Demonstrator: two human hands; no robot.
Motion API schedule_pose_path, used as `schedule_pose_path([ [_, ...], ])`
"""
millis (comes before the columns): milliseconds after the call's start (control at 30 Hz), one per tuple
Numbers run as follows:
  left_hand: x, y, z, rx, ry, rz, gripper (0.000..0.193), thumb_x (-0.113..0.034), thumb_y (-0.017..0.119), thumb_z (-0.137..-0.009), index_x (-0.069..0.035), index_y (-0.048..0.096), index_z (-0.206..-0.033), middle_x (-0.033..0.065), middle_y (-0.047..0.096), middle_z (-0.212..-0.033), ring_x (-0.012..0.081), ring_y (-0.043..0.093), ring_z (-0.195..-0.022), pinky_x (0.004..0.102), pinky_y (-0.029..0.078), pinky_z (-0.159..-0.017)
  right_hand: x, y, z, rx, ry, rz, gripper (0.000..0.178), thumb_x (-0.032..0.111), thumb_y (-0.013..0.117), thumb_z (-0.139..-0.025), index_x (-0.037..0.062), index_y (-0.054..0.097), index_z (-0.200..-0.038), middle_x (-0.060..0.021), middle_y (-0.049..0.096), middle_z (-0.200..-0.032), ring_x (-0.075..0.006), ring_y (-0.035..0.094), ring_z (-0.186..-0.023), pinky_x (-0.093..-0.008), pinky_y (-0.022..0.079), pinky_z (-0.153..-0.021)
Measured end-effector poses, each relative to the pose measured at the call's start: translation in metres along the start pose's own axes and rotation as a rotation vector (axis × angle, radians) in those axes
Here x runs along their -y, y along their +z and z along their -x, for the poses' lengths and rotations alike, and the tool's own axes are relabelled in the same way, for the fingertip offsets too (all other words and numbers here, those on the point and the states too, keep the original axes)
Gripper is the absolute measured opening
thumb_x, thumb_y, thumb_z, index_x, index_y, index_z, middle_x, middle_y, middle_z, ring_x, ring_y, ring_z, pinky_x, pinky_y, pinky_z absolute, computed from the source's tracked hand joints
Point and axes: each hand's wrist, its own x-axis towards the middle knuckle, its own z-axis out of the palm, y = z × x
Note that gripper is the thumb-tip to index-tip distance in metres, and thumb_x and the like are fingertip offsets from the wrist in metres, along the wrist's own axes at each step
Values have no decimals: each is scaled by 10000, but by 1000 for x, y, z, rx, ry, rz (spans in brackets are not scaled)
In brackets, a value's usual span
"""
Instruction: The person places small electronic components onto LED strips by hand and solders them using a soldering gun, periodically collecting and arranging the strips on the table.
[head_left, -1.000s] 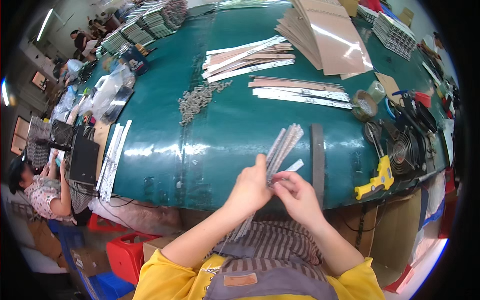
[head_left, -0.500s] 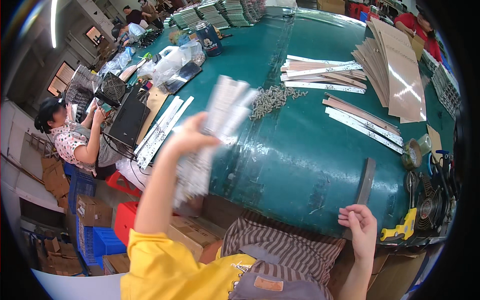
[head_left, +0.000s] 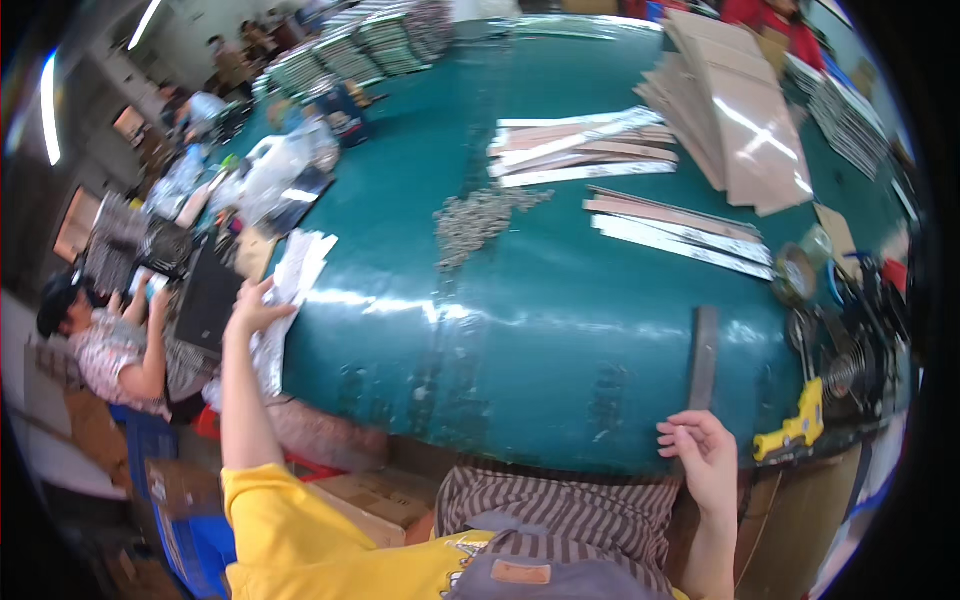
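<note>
Since half a second earlier, the left hand (head_left: 258, 308) had travelled farther left with the bundle of white strips (head_left: 302, 262), from above the tabletop to the table's left side; the view had swung left too, while the right hand (head_left: 704, 448) had kept nearly the same loose pose.

With twelve at the far side of the green table (head_left: 540, 340), the near edge bowed from seven to five o'clock, and a broad stretch of glossy surface lay between the hands. A black box (head_left: 205, 305) bounded the left hand closely at nine. A pile of small pieces (head_left: 475, 225) sat near the middle, loose strips (head_left: 585, 150) at one, tan sheets (head_left: 750, 130) at two, more strips (head_left: 690, 235) at three and a yellow-handled tool (head_left: 797, 425) at four.

The bundle ran past the left hand from its one o'clock to its five, blurred, its far ends fanned. That thumb lay across the strips with the fingers along their left side, touching; whether they pinched or merely rested could not be told. The right hand, at five, had its fingers loosely curled and parted, holding nothing visible, with a dark bar (head_left: 704, 350) at its twelve.
</note>
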Motion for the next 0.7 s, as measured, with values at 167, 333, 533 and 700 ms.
schedule_pose_path([
  [167, -38, -23, 6, -163, -131, -302, 1028, -563, 864, -593, -58, 481, -1402, 299, 501, -1300, 439, 494, -1241, 560, 422, -1002, 10, -5, 10, -113, -33, -10, 147, 38, 600, -937, -32, 631, -1064, -124, 704, -973, -154, 681, -876, -274, 560, -729],
  [333, -253, -35, 58, -193, 835, 336, 566, -152, 804, -764, -20, 601, -1275, 146, 642, -1165, 282, 627, -1088, 372, 482, -941, 12, -32, 22, -644, -317, 561, 53, 7, 665, -879, -15, 649, -924, -5, 615, -725, -37, 515, -591, -196, 401, -528],
  [533, -489, 13, 85, 19, 1504, 510, 552, -258, 786, -806, -20, 601, -1268, 168, 621, -1255, 329, 588, -1171, 377, 461, -995, -29, -95, 28, -979, -202, 111, 204, 115, 648, -956, 57, 510, -819, 27, 535, -660, -12, 476, -497, -167, 378, -444],
  [700, -564, 27, 45, 15, 1284, 327, 513, -320, 814, -743, -9, 684, -1130, 181, 672, -1149, 325, 642, -1067, 384, 503, -930, -37, -94, 25, -1070, -110, -52, 240, 141, 713, -910, 77, 495, -833, 7, 543, -655, -54, 546, -491, -204, 483, -447],
])
